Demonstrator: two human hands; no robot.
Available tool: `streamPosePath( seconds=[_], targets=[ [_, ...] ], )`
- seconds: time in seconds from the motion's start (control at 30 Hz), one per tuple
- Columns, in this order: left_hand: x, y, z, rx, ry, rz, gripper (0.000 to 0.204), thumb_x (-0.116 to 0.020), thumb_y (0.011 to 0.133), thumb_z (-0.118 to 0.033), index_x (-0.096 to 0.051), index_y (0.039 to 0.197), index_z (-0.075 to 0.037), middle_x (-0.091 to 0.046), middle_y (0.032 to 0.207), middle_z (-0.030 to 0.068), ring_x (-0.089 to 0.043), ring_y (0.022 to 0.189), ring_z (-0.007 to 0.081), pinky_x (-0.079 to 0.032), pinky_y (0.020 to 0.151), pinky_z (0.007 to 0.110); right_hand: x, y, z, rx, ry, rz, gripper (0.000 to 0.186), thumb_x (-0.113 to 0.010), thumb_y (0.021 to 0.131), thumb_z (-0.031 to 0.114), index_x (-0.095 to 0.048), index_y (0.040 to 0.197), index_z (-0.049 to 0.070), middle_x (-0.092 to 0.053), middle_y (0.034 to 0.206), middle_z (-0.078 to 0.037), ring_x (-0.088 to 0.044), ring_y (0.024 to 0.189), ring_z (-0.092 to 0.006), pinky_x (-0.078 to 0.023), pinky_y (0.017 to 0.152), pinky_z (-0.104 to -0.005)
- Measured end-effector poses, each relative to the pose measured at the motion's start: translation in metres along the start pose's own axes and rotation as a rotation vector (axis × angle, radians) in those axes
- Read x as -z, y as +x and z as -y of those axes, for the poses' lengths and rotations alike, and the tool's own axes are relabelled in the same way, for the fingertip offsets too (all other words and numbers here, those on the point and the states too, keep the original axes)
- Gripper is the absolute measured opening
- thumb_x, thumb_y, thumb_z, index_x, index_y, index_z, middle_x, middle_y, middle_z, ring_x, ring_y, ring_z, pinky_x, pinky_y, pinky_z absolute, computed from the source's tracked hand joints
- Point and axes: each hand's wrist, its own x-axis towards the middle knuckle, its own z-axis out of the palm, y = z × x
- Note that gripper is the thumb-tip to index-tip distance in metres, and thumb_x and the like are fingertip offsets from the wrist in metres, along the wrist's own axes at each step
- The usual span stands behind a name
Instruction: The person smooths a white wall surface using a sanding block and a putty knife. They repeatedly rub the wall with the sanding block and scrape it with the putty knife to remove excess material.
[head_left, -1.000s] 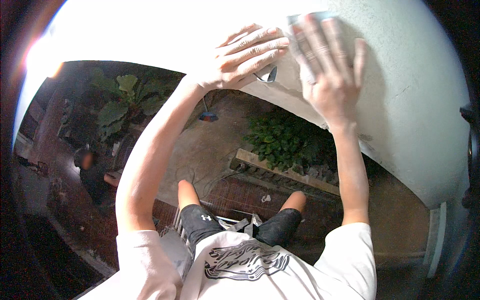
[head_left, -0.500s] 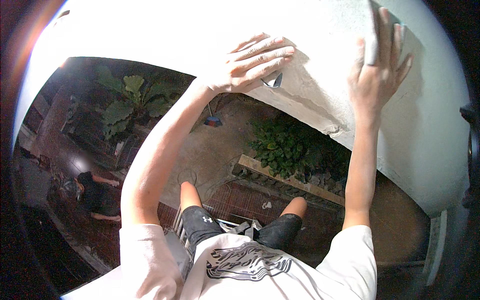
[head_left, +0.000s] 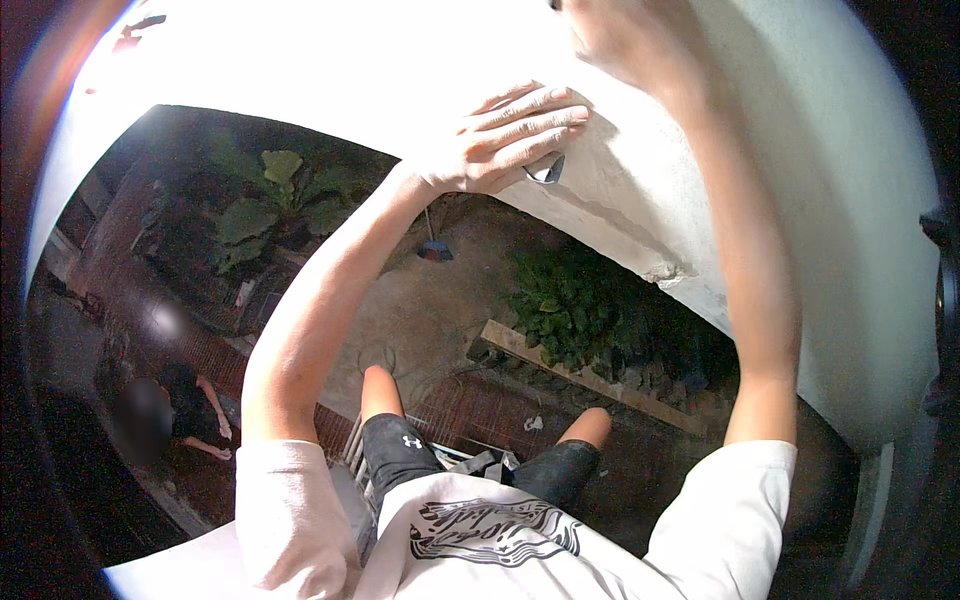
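Observation:
My left hand [head_left: 525, 135] lies flat on the brightly lit white wall ledge [head_left: 625, 190], fingers stretched out. From beneath its palm sticks out a small curled grey piece [head_left: 546, 169]; I cannot tell whether the hand grips it. Raised at the top edge of the view, my right hand [head_left: 625, 35] is blurred and partly cut off against the white surface. A dark bit shows at its fingertips, seemingly the edge of the flat grey pad it held a moment ago.
Below the ledge are leafy plants [head_left: 565, 305] behind a low border [head_left: 590, 372], a broom head [head_left: 434, 251] and a large-leaved plant [head_left: 245, 225]. Pale rails [head_left: 352, 440] stand beside my legs. Another person [head_left: 180, 400] is low at the left. The ledge's lower edge is chipped.
My right hand has swept up and left from the right part of the wall to the top edge. My left hand stays in place. The other person's arms have shifted.

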Motion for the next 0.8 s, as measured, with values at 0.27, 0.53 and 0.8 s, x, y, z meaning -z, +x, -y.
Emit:
streamPosePath(
  seconds=[0.27, 0.53, 0.8],
  targets=[
    [-0.001, -0.002, 0.001, -0.016, 0.002, -0.015, 0.034, -0.058, 0.086, -0.015, -0.060, 0.117, -0.002, -0.058, 0.132, 0.0106, -0.051, 0.127, 0.0299, -0.042, 0.104, 0.046, -0.011, 0.032, -0.009, 0.093, -0.070, -0.185, 0.035, -0.046, 0.094, 0.012, -0.060, 0.126, 0.014, -0.052, 0.140, 0.000, -0.043, 0.133, -0.0167, -0.025, 0.117, -0.0421],
    [-0.001, -0.005, 0.002, -0.004, -0.008, 0.018, 0.063, -0.067, 0.082, -0.018, -0.042, 0.139, -0.009, -0.045, 0.145, 0.0082, -0.042, 0.134, 0.0253, -0.039, 0.110, 0.044, 0.032, -0.072, -0.022, -0.339, -0.315, -0.073, 0.046, -0.043, 0.095, 0.022, -0.044, 0.141, 0.019, -0.042, 0.148, 0.002, -0.034, 0.139, -0.0194, -0.020, 0.117, -0.0518],
    [-0.002, -0.004, 0.003, -0.017, -0.058, -0.016, 0.061, -0.066, 0.082, -0.015, -0.043, 0.138, -0.007, -0.046, 0.144, 0.0100, -0.043, 0.133, 0.0260, -0.040, 0.109, 0.044, 0.039, -0.180, 0.053, -0.269, -0.170, 0.061, 0.055, -0.048, 0.094, 0.039, -0.037, 0.145, 0.025, -0.038, 0.150, 0.005, -0.028, 0.142, -0.0174, -0.013, 0.118, -0.0543]
  ],
)
